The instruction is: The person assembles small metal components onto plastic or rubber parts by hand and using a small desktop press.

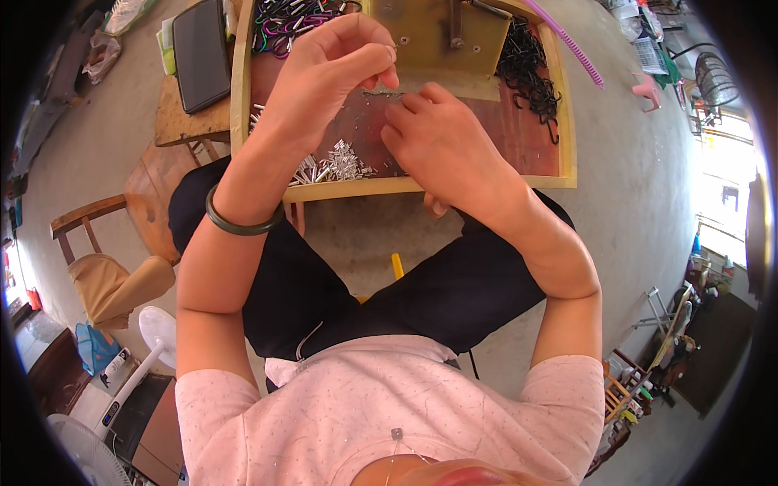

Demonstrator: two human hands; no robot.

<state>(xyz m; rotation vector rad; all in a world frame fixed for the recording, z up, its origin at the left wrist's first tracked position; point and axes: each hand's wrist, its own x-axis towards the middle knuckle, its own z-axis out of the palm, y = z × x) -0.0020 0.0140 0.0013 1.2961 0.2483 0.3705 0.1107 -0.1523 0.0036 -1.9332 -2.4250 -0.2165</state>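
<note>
My left hand [344,61], with a dark green bangle on its wrist, is raised over the tray [389,188]. Its thumb and forefinger are pinched together; whatever is between them is too small to make out. Lower and to the right, my right hand [442,142] hangs over the tray's near side with curled fingers, their tips turned away so that anything in them is hidden. Below and between the hands lies a pile of small silver metal pins [346,162]. At the tray's far side stands a yellowish metal block [421,36] with a bolted dark lever [456,28].
Coloured carabiner clips [279,28] fill the tray's far left corner, and black hooks [531,69] its right side. A purple coiled cord [571,44] hangs past the right rim. To the left, a dark-screened phone [200,57] rests on a wooden stool [190,121], near a wooden chair [89,227].
</note>
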